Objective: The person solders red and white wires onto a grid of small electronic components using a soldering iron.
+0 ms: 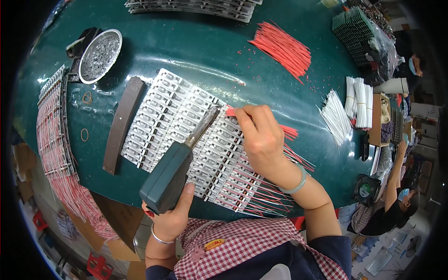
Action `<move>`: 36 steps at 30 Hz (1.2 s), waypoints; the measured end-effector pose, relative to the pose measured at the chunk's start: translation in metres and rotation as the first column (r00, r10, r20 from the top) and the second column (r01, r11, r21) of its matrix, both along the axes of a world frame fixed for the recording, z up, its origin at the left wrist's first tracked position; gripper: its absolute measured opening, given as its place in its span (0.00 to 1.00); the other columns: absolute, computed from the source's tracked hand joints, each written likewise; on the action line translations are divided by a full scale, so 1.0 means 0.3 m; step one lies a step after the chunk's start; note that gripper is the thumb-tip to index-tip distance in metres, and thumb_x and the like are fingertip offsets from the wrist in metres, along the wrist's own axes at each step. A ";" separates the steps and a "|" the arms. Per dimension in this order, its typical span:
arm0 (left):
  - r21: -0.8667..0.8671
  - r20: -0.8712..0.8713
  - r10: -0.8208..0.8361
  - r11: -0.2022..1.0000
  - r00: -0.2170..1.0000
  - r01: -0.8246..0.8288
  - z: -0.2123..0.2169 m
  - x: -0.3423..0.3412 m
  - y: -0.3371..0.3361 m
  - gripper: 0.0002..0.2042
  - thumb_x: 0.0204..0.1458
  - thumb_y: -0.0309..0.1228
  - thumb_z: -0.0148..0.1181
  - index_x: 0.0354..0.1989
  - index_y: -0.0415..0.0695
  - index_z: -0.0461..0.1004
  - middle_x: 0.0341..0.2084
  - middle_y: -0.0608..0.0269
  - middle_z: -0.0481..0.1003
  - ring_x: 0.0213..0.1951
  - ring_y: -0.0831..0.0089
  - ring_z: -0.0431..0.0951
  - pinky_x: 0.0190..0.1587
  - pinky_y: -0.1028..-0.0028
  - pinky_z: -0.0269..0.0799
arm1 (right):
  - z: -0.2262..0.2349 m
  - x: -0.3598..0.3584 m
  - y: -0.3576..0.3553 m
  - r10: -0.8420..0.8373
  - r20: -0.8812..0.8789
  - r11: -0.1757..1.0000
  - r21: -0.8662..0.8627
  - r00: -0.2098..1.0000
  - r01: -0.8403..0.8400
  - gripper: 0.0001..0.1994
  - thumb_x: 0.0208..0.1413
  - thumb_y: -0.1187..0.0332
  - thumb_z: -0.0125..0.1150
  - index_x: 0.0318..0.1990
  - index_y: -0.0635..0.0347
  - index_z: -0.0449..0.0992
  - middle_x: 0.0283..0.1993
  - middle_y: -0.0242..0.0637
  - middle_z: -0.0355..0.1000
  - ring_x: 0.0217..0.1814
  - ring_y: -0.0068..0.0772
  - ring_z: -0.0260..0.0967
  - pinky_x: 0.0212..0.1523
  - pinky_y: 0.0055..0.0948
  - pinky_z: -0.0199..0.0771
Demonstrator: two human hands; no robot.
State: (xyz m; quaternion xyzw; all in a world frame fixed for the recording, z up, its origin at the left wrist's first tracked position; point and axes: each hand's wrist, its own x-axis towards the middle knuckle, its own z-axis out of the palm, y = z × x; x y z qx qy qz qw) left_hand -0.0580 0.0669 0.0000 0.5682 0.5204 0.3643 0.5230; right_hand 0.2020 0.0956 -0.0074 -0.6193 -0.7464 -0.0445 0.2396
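My left hand [173, 218] is wrapped round a dark green soldering gun [167, 177], its metal tip pointing up and right. That tip reaches the upper edge of the white panels [179, 109], which carry rows of small metal parts. Close to the tip, my right hand [262, 137] pinches a bunch of red wires [230, 111]; their other ends stick out past the hand on its right. Red and white wires [261, 196] trail from the lower right rows of the panels, partly under my right forearm. Whether the tip touches a wire is too small to tell.
A brown bar [122, 126] lies left of the panels, below a metal bowl [100, 56] of silvery bits. Wired panels [53, 126] hang over the left edge. Red wires [283, 50] and white wires [335, 116] lie on the green table. Other people sit at right.
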 end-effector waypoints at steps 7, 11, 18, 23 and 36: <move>-0.139 -0.003 0.109 0.984 0.994 -0.108 0.064 0.039 0.010 0.13 0.50 0.22 0.73 0.44 0.32 0.81 0.37 0.58 0.83 0.35 0.76 0.82 0.39 0.75 0.78 | 0.007 -0.019 -0.007 0.049 -0.032 0.998 0.039 0.998 -0.048 0.20 0.41 0.78 0.62 0.46 0.74 0.78 0.43 0.46 0.72 0.42 0.43 0.71 0.38 0.36 0.75; -0.009 -0.041 0.053 0.999 0.998 -0.053 0.067 0.050 0.027 0.10 0.50 0.21 0.72 0.40 0.33 0.82 0.33 0.59 0.83 0.31 0.76 0.81 0.36 0.76 0.77 | 0.002 -0.022 -0.004 0.063 -0.030 0.998 0.003 0.998 -0.063 0.20 0.41 0.79 0.63 0.46 0.76 0.78 0.43 0.46 0.73 0.42 0.43 0.70 0.39 0.36 0.75; 0.107 -0.036 0.006 0.994 0.999 -0.003 0.034 0.052 0.036 0.10 0.49 0.20 0.71 0.40 0.33 0.81 0.32 0.58 0.81 0.29 0.71 0.81 0.36 0.75 0.76 | 0.001 -0.025 -0.003 0.065 -0.021 0.998 0.002 0.998 -0.065 0.20 0.42 0.78 0.63 0.46 0.76 0.78 0.43 0.46 0.72 0.42 0.44 0.70 0.39 0.36 0.75; 0.101 -0.032 -0.007 0.995 0.999 0.010 0.038 0.060 0.043 0.10 0.49 0.20 0.71 0.40 0.31 0.80 0.33 0.55 0.81 0.30 0.71 0.81 0.35 0.75 0.76 | 0.004 -0.029 0.002 0.047 -0.035 0.999 0.022 0.998 -0.046 0.19 0.40 0.80 0.62 0.45 0.73 0.79 0.41 0.44 0.75 0.39 0.41 0.71 0.36 0.34 0.75; 0.040 -0.144 0.033 0.999 0.989 -0.027 0.028 0.025 -0.001 0.11 0.49 0.22 0.72 0.41 0.34 0.82 0.30 0.57 0.82 0.28 0.71 0.82 0.33 0.74 0.77 | 0.005 -0.023 -0.003 0.068 -0.024 0.998 -0.013 0.997 -0.068 0.18 0.44 0.78 0.63 0.45 0.75 0.78 0.43 0.46 0.72 0.43 0.43 0.70 0.39 0.36 0.75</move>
